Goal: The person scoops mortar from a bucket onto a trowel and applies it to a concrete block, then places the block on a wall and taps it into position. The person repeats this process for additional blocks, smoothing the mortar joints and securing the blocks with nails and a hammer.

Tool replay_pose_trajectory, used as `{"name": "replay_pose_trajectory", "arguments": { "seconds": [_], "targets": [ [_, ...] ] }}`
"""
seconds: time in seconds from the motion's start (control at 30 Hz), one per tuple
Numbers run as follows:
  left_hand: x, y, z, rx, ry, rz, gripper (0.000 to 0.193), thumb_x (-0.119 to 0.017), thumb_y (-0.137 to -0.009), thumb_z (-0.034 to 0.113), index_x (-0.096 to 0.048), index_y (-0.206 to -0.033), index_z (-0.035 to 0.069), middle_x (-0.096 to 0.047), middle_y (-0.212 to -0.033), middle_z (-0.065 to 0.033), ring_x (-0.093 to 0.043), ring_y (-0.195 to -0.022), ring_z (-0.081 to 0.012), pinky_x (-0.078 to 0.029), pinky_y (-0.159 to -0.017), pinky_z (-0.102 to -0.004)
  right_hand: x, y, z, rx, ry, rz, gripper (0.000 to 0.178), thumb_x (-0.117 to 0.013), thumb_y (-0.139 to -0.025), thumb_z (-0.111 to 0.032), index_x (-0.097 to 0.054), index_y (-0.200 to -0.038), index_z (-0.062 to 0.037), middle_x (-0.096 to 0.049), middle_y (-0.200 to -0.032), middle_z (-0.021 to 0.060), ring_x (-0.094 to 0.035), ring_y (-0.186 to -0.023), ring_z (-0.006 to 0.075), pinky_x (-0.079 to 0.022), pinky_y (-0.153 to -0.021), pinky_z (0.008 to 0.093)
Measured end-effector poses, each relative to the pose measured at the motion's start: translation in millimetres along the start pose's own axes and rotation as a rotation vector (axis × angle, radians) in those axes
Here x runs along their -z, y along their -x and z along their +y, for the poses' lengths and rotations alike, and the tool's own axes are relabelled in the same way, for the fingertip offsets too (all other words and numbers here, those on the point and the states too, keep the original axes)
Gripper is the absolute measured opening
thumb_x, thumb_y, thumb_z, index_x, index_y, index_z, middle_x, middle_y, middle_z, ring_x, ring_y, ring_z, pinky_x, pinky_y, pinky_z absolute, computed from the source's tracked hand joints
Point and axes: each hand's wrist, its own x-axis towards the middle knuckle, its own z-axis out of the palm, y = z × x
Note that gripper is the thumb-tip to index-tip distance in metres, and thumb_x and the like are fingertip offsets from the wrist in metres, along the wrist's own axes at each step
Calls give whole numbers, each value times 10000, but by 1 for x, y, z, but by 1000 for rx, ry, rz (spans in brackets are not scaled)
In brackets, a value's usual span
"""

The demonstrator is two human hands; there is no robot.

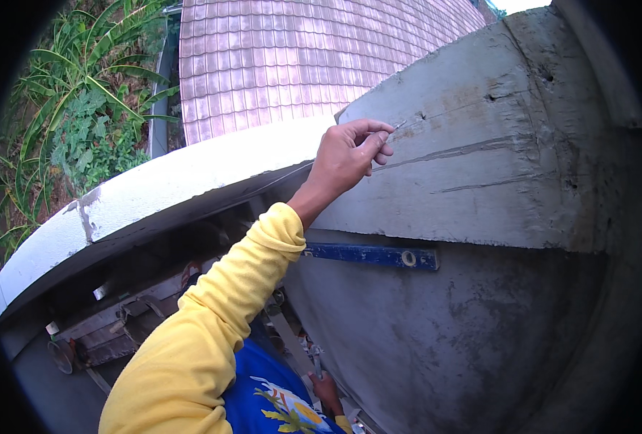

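Note:
My left hand (351, 153) is raised in front of the rough grey concrete beam (473, 170). Its thumb and fingers are pinched together on a thin pale string (399, 126), whose tip pokes out past the fingertips. A fine line also runs leftward from the hand along the white ledge. Lower down, close to my blue shirt, my right hand (326, 393) is closed around a narrow greyish tool handle (317, 364); the tool's kind cannot be made out. Under the beam a blue spirit level (375, 254) lies along the wall, its left end hidden behind my left forearm.
A white block ledge (212, 163) curves away to the left. Beyond it are a tiled roof (285, 61) and green plants (82, 108). A smooth grey wall (466, 325) drops below the beam. Scaffold-like planks and metal parts (111, 333) sit in shadow down at the left.

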Motion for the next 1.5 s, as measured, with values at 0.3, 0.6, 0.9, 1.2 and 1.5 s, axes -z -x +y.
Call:
{"name": "replay_pose_trajectory", "arguments": {
  "seconds": [0.3,0.6,0.9,1.2,1.5],
  "targets": [
    [-10,-14,0,-83,264,-39,357,-758,-1035,174,-710,-1286,-76,-788,-1060,-136,-760,-944,-153,-624,-781,-266,4,2,-3,7,-21,-35,495,-728,-1012,-439,-676,-1213,10,-646,-732,55,-628,-606,161,-503,-584,369],
    [-21,-33,-27,-350,-95,139,193,-788,-1009,180,-832,-1108,21,-812,-1008,-98,-747,-894,-104,-590,-780,-248,21,16,-21,54,90,47,611,-706,-952,-527,-704,-1212,26,-740,-1119,318,-721,-1108,482,-539,-947,534],
    [-34,-37,-40,-273,88,237,229,-777,-1025,178,-807,-1167,1,-818,-1015,-74,-753,-958,-106,-598,-894,-260,47,37,-78,220,33,128,515,-702,-971,-456,-695,-1190,11,-742,-1096,296,-721,-1081,481,-542,-931,525],
    [-35,-37,-39,-277,146,213,236,-763,-1034,164,-795,-1201,-1,-823,-1027,-73,-767,-971,-110,-599,-864,-250,47,43,-100,261,-144,159,344,-728,-982,-307,-670,-1167,-24,-684,-844,114,-656,-639,204,-514,-597,378],
    [-49,-36,-44,-358,80,269,209,-753,-1032,112,-799,-1166,-41,-816,-970,-73,-740,-917,-87,-583,-848,-241,133,123,-233,538,-510,136,416,-584,-1109,-196,-507,-1476,-18,-604,-812,33,-562,-593,106,-457,-532,281]
  ]
}}
